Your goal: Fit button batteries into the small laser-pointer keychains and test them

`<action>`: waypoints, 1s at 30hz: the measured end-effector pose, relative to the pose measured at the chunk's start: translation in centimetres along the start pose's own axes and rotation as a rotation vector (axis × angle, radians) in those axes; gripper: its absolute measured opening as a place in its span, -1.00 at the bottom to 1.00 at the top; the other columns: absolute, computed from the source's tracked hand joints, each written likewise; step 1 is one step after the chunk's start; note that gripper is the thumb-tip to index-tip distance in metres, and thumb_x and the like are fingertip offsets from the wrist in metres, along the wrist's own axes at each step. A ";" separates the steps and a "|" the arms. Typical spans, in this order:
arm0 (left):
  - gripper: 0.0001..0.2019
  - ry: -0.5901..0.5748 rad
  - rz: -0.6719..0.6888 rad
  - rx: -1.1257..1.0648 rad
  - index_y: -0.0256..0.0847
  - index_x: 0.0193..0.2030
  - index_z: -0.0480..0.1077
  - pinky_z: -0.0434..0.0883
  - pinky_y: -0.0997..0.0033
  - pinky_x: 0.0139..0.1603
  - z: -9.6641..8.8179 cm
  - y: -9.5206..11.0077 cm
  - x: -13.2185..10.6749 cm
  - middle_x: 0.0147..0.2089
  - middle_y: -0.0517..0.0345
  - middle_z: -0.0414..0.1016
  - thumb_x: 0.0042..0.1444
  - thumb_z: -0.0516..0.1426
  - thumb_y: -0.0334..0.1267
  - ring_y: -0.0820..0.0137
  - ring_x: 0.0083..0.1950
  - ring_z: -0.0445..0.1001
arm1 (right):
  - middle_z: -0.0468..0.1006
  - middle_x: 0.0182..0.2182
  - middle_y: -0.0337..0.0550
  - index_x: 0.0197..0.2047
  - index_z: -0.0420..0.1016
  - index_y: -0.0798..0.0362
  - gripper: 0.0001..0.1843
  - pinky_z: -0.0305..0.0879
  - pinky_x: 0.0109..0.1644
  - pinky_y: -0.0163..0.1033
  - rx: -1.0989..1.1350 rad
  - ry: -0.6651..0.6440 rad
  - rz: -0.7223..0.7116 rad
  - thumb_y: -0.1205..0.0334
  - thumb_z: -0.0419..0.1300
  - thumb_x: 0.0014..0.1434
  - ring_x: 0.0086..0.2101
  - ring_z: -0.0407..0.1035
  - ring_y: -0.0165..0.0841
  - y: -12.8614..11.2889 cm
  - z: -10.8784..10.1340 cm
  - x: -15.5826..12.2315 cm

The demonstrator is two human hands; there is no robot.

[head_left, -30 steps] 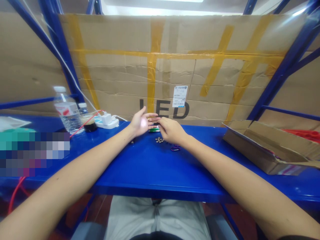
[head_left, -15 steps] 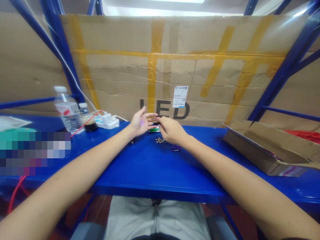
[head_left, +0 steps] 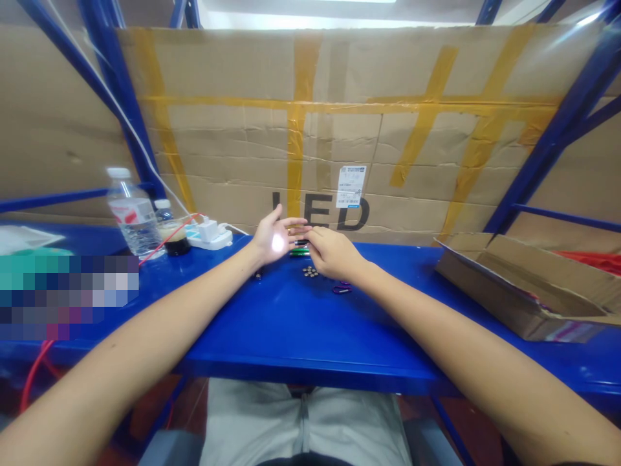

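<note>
My left hand [head_left: 275, 239] is held palm up and open above the far middle of the blue table [head_left: 291, 323], with a bright white spot of light on the palm. My right hand [head_left: 331, 252] is closed around a small dark cylindrical light [head_left: 301, 243] that points at the left palm. Just below the hands lie a green pen-like stick [head_left: 299, 253], a cluster of small round button cells [head_left: 309, 272] and a purple clip [head_left: 342, 288] on the table.
A water bottle [head_left: 132, 217], a small dark jar [head_left: 172, 236] and a white power strip [head_left: 209, 234] with red and white cables stand at the left. An open cardboard box [head_left: 524, 285] lies at the right. A taped cardboard wall [head_left: 339, 129] stands behind.
The hands have stayed nearly in place. A bright spot of light now shows on my left palm, stronger than in the earlier frames.
</note>
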State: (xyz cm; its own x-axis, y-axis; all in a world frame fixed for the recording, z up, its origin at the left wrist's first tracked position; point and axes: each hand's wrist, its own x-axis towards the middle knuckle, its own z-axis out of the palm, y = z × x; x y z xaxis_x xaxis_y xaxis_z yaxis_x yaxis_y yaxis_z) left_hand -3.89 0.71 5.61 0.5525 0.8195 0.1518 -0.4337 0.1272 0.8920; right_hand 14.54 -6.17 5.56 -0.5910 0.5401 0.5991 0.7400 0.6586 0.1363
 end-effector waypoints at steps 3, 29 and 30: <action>-0.35 0.002 0.006 -0.001 -0.35 -0.11 0.52 0.40 0.11 0.00 0.1 0.1 0.0 -0.11 -0.22 0.59 0.20 -0.04 0.26 0.10 -0.08 0.54 | 0.53 -0.11 0.13 -0.09 0.45 0.19 -0.72 0.34 -0.07 -0.08 -0.012 0.003 -0.005 0.37 -0.06 0.27 -0.13 0.40 -0.18 0.1 0.2 0.0; -0.31 -0.027 -0.007 -0.046 -0.36 -0.04 0.50 0.46 0.10 -0.10 0.5 0.4 -0.1 -0.18 -0.23 0.59 0.26 -0.15 0.25 0.09 -0.12 0.56 | 0.53 -0.11 0.12 -0.10 0.43 0.18 -0.72 0.34 -0.07 -0.10 -0.030 -0.007 0.035 0.38 -0.06 0.25 -0.13 0.40 -0.18 0.0 0.0 0.0; -0.31 -0.026 -0.008 -0.048 -0.36 -0.04 0.50 0.46 0.10 -0.11 0.5 0.4 -0.1 -0.18 -0.23 0.59 0.27 -0.15 0.25 0.09 -0.13 0.56 | 0.54 -0.11 0.12 -0.10 0.43 0.18 -0.72 0.34 -0.07 -0.10 -0.029 -0.008 0.039 0.38 -0.07 0.25 -0.13 0.40 -0.18 0.0 0.0 0.0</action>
State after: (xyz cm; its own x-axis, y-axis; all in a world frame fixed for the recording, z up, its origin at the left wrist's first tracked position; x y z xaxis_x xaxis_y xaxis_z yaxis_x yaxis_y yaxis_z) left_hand -3.76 0.40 6.19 0.5741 0.8036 0.1568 -0.4630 0.1607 0.8717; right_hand 14.54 -6.14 5.58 -0.5642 0.5690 0.5982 0.7713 0.6218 0.1360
